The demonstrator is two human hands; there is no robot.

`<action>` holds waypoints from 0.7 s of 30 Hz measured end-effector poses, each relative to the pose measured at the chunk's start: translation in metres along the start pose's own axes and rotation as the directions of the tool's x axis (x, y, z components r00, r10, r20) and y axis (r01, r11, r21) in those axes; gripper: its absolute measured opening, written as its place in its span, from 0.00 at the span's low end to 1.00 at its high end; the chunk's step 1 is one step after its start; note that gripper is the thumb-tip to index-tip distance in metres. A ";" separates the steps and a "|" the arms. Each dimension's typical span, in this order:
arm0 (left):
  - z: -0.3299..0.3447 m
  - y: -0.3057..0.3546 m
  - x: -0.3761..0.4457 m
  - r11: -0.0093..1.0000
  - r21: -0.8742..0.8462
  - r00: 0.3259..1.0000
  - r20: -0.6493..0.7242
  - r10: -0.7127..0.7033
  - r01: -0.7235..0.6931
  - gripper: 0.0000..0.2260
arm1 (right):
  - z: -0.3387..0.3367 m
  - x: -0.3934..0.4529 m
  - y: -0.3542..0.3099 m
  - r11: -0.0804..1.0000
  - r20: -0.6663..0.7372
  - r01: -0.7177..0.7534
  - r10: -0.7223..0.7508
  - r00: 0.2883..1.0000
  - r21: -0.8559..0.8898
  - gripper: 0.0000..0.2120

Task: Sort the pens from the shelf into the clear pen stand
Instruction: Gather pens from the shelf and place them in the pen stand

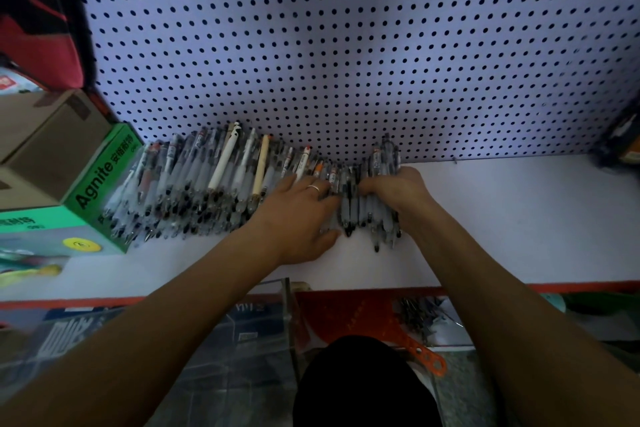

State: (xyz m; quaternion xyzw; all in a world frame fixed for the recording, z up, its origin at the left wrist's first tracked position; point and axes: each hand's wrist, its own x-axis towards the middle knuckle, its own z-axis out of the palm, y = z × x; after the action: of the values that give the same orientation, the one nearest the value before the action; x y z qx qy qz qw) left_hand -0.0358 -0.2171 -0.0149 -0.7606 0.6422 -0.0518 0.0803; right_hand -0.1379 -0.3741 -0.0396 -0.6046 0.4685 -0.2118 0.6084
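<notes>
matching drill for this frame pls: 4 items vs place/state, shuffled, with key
1. left hand
2. right hand
3. green box
4. clear stand

A. below the shelf edge, in front
B. curled round a bunch of pens
C. flat, fingers spread over pens
D. at the left end of the pen row

Pairs: 1-C, 2-B, 3-D, 4-A

On the white shelf, pens lie in a row against the pegboard. The left hand rests flat on them; the right hand grips a bundle. A green box stands at left.
</notes>
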 end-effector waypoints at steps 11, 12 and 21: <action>-0.008 -0.023 -0.044 0.915 -0.398 0.926 -0.317 -0.203 0.065 0.21 | -0.006 -0.021 -0.018 0.999 0.052 0.053 -0.053 0.997 0.002 0.12; -0.010 -0.027 -0.050 0.903 -0.422 0.916 -0.326 -0.234 0.081 0.21 | -0.003 -0.024 -0.021 0.999 0.058 0.049 -0.049 0.997 0.013 0.12; -0.016 -0.078 -0.124 0.741 -0.640 0.712 -0.423 -0.561 0.203 0.18 | 0.078 -0.064 -0.070 0.993 0.265 0.115 -0.106 0.959 -0.022 0.09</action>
State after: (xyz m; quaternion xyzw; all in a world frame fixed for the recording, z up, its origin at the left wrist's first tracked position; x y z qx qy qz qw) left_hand 0.0156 -0.0832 0.0190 -0.8152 0.4396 -0.1154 -0.3589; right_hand -0.0827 -0.2918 0.0326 -0.6637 0.3529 -0.1546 0.6411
